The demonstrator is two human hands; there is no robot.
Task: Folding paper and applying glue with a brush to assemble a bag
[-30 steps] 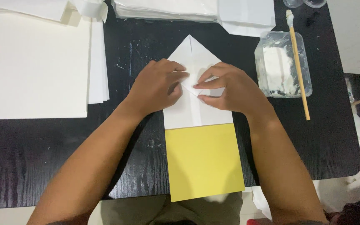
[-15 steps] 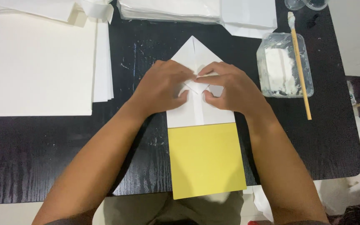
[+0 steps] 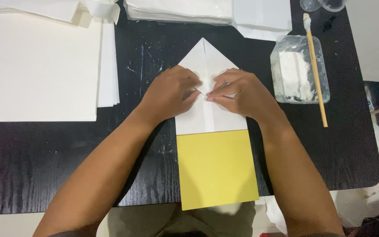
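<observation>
Nearby, tub (image 3: 279, 57) of white paste (image 3: 295, 72)

Black wood-grain table (image 3: 44, 175), perhaps pale floor.

This looks like a paper-craft workspace at a home or small workshop: a scuffed black table (image 3: 44, 175) holds stacks of white paper (image 3: 36, 70), a clear tub of white paste (image 3: 299, 70) with a wooden brush (image 3: 316, 70) across it, and paste smears.

Two hands (image 3: 172, 94), one folded sheet (image 3: 211, 118)
</observation>
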